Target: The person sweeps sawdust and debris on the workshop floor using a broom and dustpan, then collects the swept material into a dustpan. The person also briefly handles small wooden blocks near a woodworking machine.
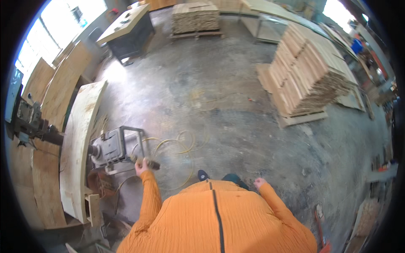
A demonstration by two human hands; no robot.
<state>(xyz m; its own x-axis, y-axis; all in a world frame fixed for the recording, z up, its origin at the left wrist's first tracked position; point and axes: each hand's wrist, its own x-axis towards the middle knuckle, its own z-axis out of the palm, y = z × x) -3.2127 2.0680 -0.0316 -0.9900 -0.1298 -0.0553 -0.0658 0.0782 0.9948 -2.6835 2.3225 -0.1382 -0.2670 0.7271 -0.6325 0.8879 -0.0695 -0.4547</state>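
Note:
My left hand is closed round a short, dark brown tool with a thick end; its exact kind is too blurred to tell. It is held just in front of a grey machine with a square metal frame. Out to my right side hangs my right hand, its fingers curled in, with nothing showing in them. A thin yellow hose lies in loops on the floor beyond my left hand.
A long pale board stands along the left, beside the machine. At the right, a tall stack of wooden boards rests on a pallet. Farther off are another board stack and a dark desk with a light top.

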